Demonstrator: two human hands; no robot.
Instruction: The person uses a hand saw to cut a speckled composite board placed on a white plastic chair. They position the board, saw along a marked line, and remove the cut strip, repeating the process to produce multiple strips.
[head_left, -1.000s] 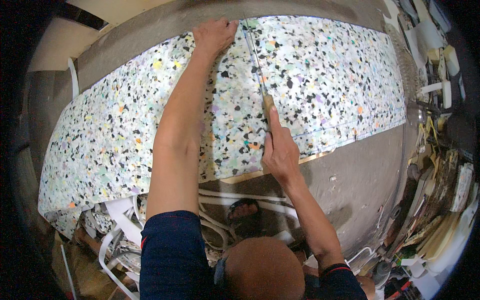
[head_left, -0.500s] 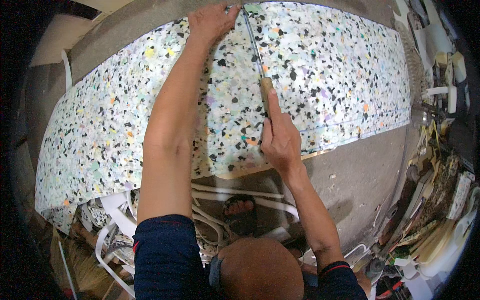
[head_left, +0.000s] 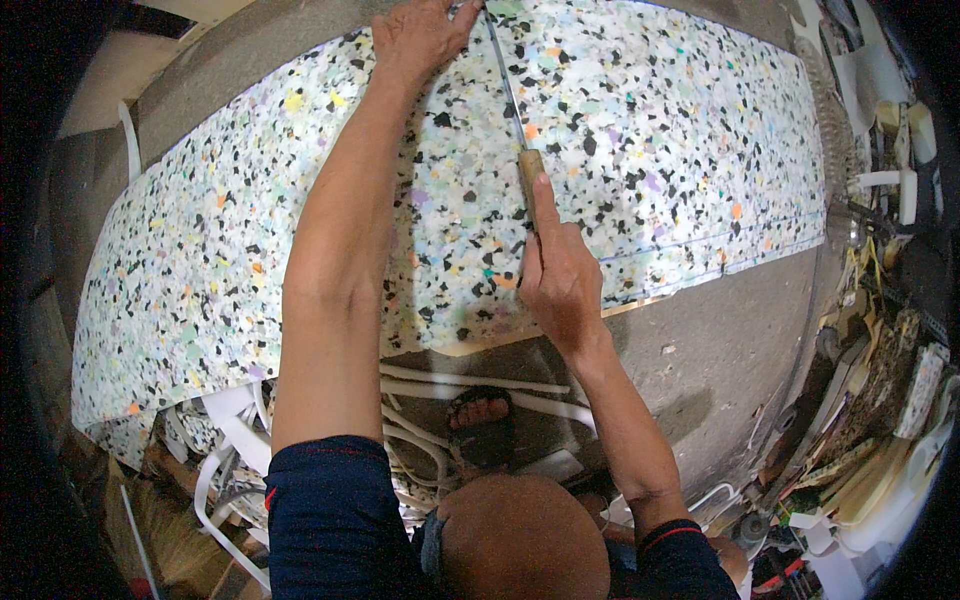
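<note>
Your right hand (head_left: 563,285), gripping the wooden-handled knife (head_left: 530,165), has slid slightly forward over the speckled sheet (head_left: 650,120). Left hand (head_left: 415,42) lies at the far edge, closure unclear.

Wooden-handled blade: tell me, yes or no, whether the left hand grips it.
No; the right hand grips its wooden handle, while the left hand lies at the far edge of the speckled sheet.
</note>
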